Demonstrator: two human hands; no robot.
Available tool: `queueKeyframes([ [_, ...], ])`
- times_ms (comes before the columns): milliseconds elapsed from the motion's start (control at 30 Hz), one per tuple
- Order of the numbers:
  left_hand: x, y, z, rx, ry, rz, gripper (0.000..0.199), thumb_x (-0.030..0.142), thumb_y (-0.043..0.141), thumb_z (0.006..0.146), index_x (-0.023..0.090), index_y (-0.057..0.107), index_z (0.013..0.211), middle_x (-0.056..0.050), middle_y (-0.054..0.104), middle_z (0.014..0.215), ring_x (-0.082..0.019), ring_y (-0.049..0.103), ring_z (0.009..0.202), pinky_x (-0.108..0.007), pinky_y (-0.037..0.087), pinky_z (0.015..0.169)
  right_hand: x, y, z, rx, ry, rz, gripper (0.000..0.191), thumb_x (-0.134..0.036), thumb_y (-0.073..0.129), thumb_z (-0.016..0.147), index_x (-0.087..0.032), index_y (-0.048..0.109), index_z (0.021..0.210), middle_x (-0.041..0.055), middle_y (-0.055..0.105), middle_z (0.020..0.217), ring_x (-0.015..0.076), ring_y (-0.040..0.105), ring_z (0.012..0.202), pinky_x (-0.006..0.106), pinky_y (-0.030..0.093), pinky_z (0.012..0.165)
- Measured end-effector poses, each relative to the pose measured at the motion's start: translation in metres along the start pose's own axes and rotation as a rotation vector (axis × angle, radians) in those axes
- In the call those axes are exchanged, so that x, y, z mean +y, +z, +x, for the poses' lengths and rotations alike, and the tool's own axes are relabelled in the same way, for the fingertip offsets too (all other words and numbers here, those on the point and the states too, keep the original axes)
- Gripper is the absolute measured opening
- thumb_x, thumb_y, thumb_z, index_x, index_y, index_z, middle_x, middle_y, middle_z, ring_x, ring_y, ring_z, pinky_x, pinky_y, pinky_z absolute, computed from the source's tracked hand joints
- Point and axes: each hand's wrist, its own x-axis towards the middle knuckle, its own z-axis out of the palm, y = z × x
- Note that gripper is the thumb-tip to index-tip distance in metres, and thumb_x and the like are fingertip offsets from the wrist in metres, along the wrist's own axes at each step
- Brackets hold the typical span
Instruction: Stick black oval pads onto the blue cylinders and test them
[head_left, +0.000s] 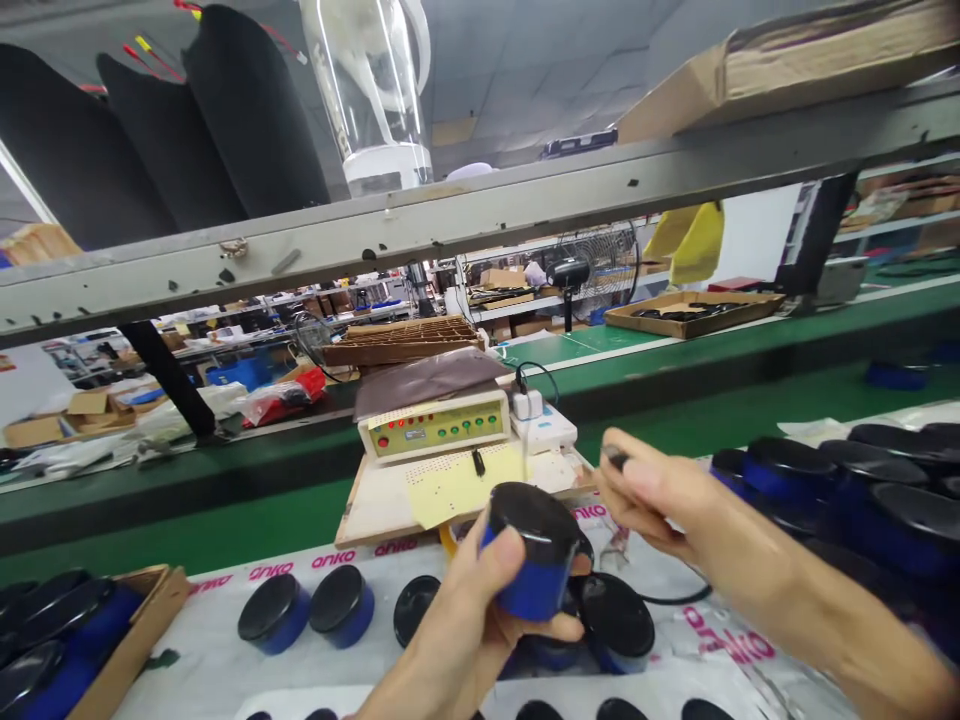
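Observation:
My left hand (480, 590) is wrapped round a blue cylinder with a glossy black top (534, 550), held tilted above the bench. To its right, my right hand (652, 490) is raised with its fingers closed on a small dark piece (616, 457), too small to make out. More cylinders of the same kind stand on the bench: one (619, 620) just below my hands, another (342, 606) to the left, beside a similar one (274, 612). A black cable (679, 600) lies under my right forearm.
Behind my hands sits a tester box (439, 428) on a wooden board with a yellow sheet (469, 482). A cardboard box (142, 640) of cylinders is at left; several more cylinders (795, 470) crowd the right. A metal shelf beam (480, 215) crosses above.

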Motion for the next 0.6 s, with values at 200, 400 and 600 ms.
queueKeyframes([
  [200, 0.008, 0.001, 0.000, -0.027, -0.043, -0.245, 0.048, 0.052, 0.063, 0.083, 0.008, 0.070, 0.099, -0.012, 0.071, 0.089, -0.017, 0.067, 0.080, -0.024, 0.056, 0.073, 0.005, 0.013, -0.010, -0.173, -0.245, 0.017, 0.035, -0.028, 0.031, 0.101, -0.022, 0.054, 0.076, -0.0014, 0.060, 0.066, 0.0133, 0.054, 0.055, 0.025, 0.040, 0.053],
  [400, 0.012, -0.002, 0.010, -0.244, -0.089, -0.214, 0.055, 0.054, 0.045, 0.092, 0.007, 0.064, 0.115, -0.016, 0.070, 0.101, -0.022, 0.068, 0.089, -0.027, 0.057, 0.071, 0.017, 0.017, -0.011, -0.208, -0.188, 0.021, 0.032, -0.027, 0.032, 0.101, -0.022, 0.049, 0.075, -0.0028, 0.055, 0.065, 0.0124, 0.050, 0.055, 0.026, 0.033, 0.051],
  [600, 0.007, -0.010, 0.010, -0.086, 0.074, -0.080, 0.032, 0.024, 0.077, 0.070, 0.014, 0.069, 0.100, -0.008, 0.071, 0.093, -0.022, 0.065, 0.092, -0.031, 0.049, 0.087, 0.015, 0.018, -0.021, -0.175, -0.211, 0.010, 0.020, -0.027, 0.040, 0.099, -0.024, 0.050, 0.082, -0.0038, 0.057, 0.069, 0.0132, 0.055, 0.062, 0.025, 0.038, 0.058],
])
